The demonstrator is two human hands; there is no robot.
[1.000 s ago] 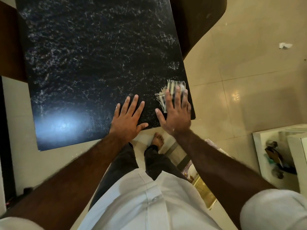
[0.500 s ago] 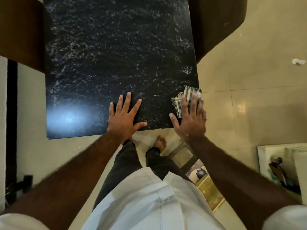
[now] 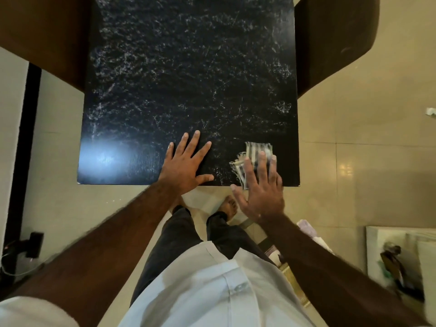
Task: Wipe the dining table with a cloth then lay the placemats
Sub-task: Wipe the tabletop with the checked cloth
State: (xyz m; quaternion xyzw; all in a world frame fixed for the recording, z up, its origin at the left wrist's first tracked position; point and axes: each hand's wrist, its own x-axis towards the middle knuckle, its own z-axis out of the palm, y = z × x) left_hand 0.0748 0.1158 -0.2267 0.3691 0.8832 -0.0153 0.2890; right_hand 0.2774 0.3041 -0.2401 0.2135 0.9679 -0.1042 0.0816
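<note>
step: wiping, placemats not yet laid | right hand (image 3: 262, 185): flat, fingers pressed on cloth (image 3: 256, 152) at table (image 3: 188, 67) near corner | left hand (image 3: 184, 164): flat, braced | next: cloth to be swept across remaining surface

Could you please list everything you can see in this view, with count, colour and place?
dining table: one, black with white veining, centre
cloth: one, grey and white striped, near right corner of the table, under the right fingers
chairs: two, brown, one at each long side of the table
floor: beige tiles, all around
scrap: one, white, on the floor at far right
shelf unit: one, white, lower right, contents blurred
black device: one, with a cable, lower left
shirt: one, white, bottom centre
trousers: dark, below the table edge
left hand: flat on the table
right hand: fingers straight, pressing the cloth
</note>
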